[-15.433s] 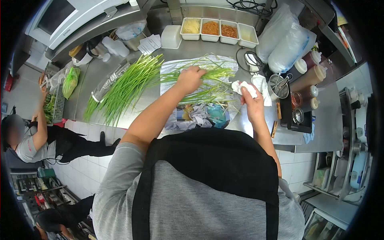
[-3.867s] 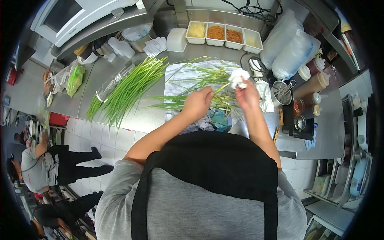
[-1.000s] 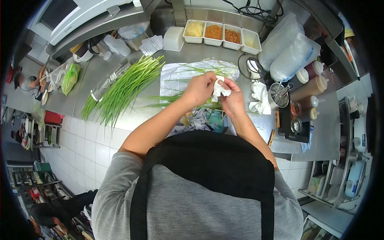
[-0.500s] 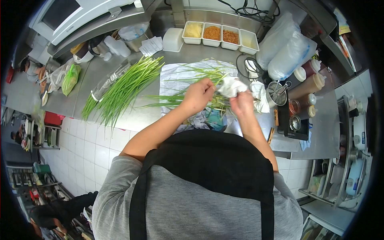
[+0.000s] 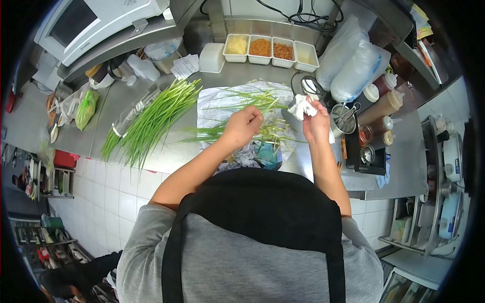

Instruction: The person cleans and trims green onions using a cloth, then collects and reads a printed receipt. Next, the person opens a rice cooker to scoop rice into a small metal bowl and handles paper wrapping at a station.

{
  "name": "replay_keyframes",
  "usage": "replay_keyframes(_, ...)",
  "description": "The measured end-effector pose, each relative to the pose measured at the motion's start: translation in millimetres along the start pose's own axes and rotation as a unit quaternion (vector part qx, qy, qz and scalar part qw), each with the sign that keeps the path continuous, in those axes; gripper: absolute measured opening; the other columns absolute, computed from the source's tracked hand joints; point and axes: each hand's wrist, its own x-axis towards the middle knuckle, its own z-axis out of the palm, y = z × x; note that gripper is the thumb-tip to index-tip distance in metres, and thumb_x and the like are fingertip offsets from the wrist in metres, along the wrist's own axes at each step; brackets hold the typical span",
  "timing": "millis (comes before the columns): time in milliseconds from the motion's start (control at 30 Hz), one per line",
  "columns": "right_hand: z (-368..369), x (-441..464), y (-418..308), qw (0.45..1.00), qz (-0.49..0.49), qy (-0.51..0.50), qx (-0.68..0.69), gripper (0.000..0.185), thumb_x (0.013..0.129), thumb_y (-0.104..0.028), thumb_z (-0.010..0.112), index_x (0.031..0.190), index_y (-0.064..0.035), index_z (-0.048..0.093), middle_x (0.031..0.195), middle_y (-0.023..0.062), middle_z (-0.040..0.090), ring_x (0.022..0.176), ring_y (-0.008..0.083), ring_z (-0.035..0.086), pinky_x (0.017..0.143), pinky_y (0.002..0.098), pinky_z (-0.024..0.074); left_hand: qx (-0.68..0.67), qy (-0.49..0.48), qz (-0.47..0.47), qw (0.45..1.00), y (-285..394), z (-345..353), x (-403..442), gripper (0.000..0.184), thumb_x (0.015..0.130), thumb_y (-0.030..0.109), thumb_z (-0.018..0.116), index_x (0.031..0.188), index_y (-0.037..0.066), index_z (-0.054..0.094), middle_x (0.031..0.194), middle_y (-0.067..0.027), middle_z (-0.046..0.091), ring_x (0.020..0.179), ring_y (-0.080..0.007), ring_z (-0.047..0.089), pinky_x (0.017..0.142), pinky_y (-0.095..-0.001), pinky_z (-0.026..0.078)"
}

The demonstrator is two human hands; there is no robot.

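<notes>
My right hand [image 5: 317, 122] pinches a crumpled white cloth [image 5: 302, 107], or perhaps a paper towel, above the counter just right of the loose chives. Over the spread-out towel [image 5: 207, 103], my left hand [image 5: 241, 127] is closed with its fingertips together; whatever they may hold is too small to make out. Thin chives with pale ends [image 5: 275, 131] lie on the towel in two loose groups, beside and beyond my left hand. A large bundle of long green chives [image 5: 156, 121] rests on the steel counter to the left.
White containers of shredded yellow and orange-brown food [image 5: 260, 48] line the back. On the right stand a metal pot of utensils [image 5: 344, 121], squeeze bottles [image 5: 388, 103] and a black tray [image 5: 371, 164]. Rumpled cloth [image 5: 242, 157] lies at the front edge. Another person [image 5: 76, 278] is at lower left.
My right hand has moved right, away from the chives, carrying the white cloth with it. My left hand stays over the towel, still closed. The view has shifted slightly.
</notes>
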Motion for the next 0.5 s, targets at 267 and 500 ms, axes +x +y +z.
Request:
replay_keyframes(267,-25,-27,-4,0.994,0.111,-0.016,-0.008,0.017,0.087,0.002,0.050,0.101,0.0024,0.059,0.095,0.0128,0.063,0.079,0.0200,0.063,0.070,0.0322,0.0541,0.273,0.222,0.162,0.922,12,-99,8,0.016,0.089,0.013,0.052,0.098,0.003,0.060,0.085,-0.0191,0.063,0.078,-0.0332,0.062,0.068,-0.0390,0.047)
replay_keyframes(500,-68,-30,-13,0.988,0.146,-0.027,0.050,0.005,0.088,-0.009,0.055,0.092,-0.0079,0.059,0.094,0.0045,0.063,0.087,0.0170,0.060,0.077,0.0329,0.0500,0.457,0.284,0.048,0.842,-11,-221,-1,0.014,0.088,0.017,0.052,0.096,0.007,0.058,0.088,-0.0175,0.062,0.082,-0.0375,0.059,0.069,-0.0433,0.045)
